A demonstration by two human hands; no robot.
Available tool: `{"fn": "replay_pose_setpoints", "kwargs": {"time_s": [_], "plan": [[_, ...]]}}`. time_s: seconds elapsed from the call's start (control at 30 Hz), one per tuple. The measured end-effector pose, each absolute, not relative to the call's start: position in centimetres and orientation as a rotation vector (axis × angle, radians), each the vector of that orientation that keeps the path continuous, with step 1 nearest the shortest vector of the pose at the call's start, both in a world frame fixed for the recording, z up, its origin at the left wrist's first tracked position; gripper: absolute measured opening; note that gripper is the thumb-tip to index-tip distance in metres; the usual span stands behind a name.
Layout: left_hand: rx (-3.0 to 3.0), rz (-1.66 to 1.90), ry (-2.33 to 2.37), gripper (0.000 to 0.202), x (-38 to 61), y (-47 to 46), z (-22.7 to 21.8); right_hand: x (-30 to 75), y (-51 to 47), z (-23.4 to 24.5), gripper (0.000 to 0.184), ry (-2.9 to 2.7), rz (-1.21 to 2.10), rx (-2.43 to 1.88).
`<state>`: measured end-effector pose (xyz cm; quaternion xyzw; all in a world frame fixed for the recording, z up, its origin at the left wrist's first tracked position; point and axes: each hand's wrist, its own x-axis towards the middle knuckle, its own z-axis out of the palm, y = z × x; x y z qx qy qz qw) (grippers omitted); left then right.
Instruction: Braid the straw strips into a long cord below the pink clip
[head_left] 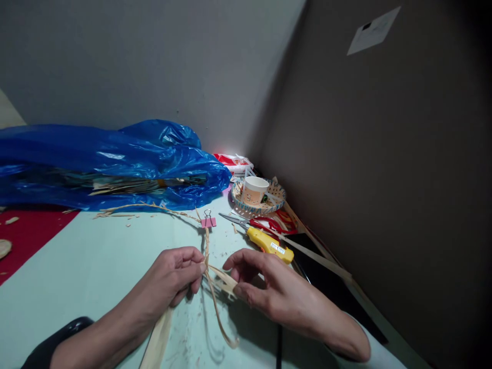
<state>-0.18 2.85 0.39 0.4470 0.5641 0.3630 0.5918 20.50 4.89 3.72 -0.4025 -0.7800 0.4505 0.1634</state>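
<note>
My left hand [175, 274] is closed in a pinch on a thin braid of pale straw strips [207, 246]. The braid runs away from me to a pink binder clip [208, 221] on the pale green table [96, 256]. My right hand [269, 287] pinches loose straw strips [223, 279] just right of the braid's near end. Other loose strips curl down toward me [221, 323], and one wide strip [157, 338] passes under my left wrist.
A yellow glue gun [269, 245], scissors with red handles [246, 222] and a woven tray [274, 200] holding a paper cup [255, 188] lie at the right by the wall. A blue plastic bag [111, 164] of straw fills the back left. Red mat [26, 230] at left.
</note>
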Motion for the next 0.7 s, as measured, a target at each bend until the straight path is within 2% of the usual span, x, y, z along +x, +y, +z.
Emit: {"fn": "replay_pose_setpoints", "kwargs": {"time_s": [0.1,0.23,0.43,0.57,0.7], "plan": [[1.007,0.849,1.25,0.016,-0.5,2.9,0.4,20.1,4.7,3.2,0.025,-2.215,1.385,-1.133],[0.998,0.825,1.191,0.015,-0.7,3.0,0.5,19.4,4.7,2.6,0.019,-2.167,1.5,-1.131],[1.075,0.867,1.345,0.016,0.1,2.6,0.2,19.1,3.8,3.5,0.019,-2.351,1.03,-1.163],[1.167,0.964,1.411,0.015,0.8,2.3,0.0,18.3,1.8,3.6,0.019,-2.413,0.932,-1.234],[1.15,0.996,1.419,0.014,1.2,2.2,-0.1,17.3,1.0,1.6,0.013,-2.42,0.759,-1.242]]}}
